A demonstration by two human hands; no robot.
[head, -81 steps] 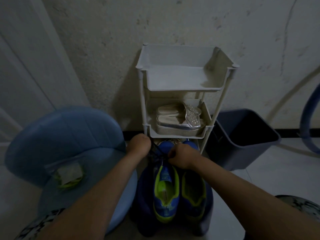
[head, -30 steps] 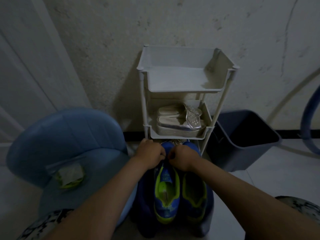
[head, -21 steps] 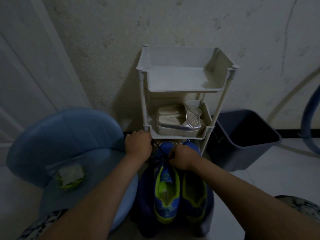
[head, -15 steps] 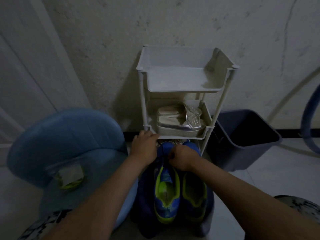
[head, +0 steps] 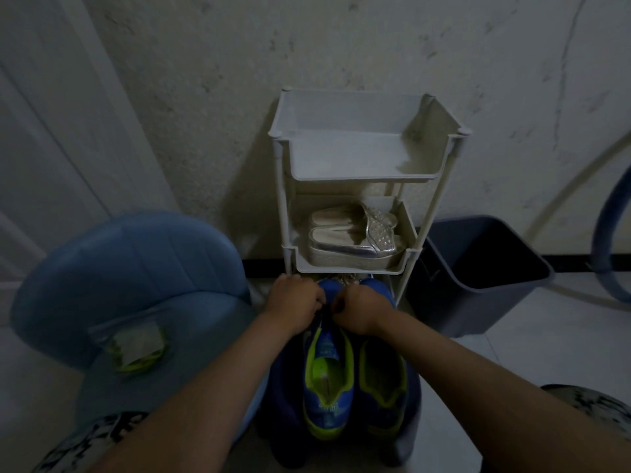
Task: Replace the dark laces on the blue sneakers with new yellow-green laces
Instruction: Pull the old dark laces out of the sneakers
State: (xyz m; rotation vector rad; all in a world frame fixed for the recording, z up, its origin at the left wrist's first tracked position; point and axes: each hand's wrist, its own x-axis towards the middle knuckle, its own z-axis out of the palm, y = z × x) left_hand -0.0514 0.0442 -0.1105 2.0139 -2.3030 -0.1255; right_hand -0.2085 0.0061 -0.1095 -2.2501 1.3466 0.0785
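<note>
Tightly, left hand [head: 295, 302] and right hand [head: 360, 310] pinch thin dark lace [head: 324, 309].

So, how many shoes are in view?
4. The left blue sneaker and right blue sneaker stand side by side before the rack; two silver sandals lie on its middle shelf. More may be hidden below that.

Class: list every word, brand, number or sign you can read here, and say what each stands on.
No text can be read.
Tongue patch of the left sneaker: a pale mark, too blurred to read.
Packet on the chair: pale label, too blurred to read.
</note>
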